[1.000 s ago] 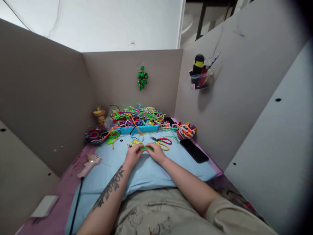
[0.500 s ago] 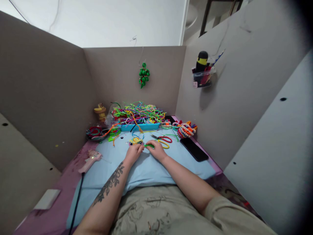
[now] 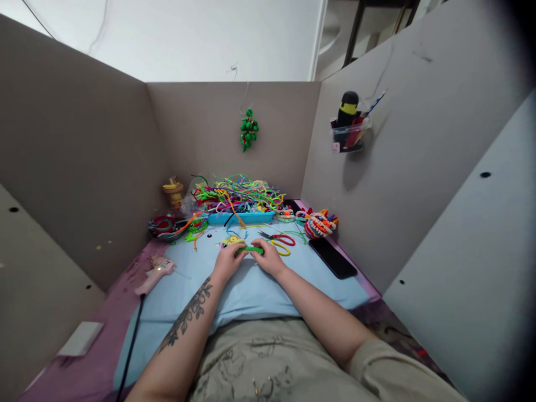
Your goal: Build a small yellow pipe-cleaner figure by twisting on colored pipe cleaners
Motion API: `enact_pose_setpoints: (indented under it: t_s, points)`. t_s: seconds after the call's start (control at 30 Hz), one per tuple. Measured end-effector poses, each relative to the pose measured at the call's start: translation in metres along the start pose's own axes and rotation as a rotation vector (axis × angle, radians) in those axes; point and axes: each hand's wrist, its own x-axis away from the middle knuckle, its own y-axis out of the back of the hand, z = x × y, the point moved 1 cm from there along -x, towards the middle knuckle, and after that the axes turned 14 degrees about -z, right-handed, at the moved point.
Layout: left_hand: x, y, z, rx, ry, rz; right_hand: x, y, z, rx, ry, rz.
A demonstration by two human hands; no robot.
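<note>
Between my two hands a short green braided cord (image 3: 250,249) lies stretched sideways, low over the blue cloth (image 3: 259,290). My left hand (image 3: 228,261) pinches its left end, and my right hand (image 3: 268,258) grips the right end with bent fingers. Just behind my left hand sits a small yellow knotted cord piece (image 3: 233,240), partly covered by the fingers. Scissors (image 3: 281,241) with one red and one yellow handle lie right beyond my right hand, apart from it.
A blue tray (image 3: 218,218) heaped with colourful cords (image 3: 238,192) stands at the back. Left lies a pink glue gun (image 3: 154,276); right, a black phone (image 3: 333,258) and a striped knotted piece (image 3: 320,224). Grey partitions (image 3: 230,100) enclose the table. A holder (image 3: 349,137) hangs on the right one.
The green cord, mostly hidden in my right hand before, now spans both hands. My left fingers have shifted onto its left end. The view has tilted slightly.
</note>
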Motion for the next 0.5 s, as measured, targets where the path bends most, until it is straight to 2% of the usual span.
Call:
enact_pose_setpoints:
  t_s: [0.17, 0.37, 0.5]
  points:
    - [0.0004, 0.0009, -0.0014, 0.019, -0.007, -0.009, -0.0008, -0.0002, -0.0016, 0.019, -0.003, 0.001]
    - [0.0002, 0.0008, -0.0081, 0.094, -0.015, 0.112, 0.0009, -0.0037, -0.0021, -0.002, 0.015, 0.053]
    - [0.0005, 0.0004, -0.0035, 0.057, 0.024, 0.048, 0.0016, -0.0028, 0.0001, -0.016, -0.016, 0.048]
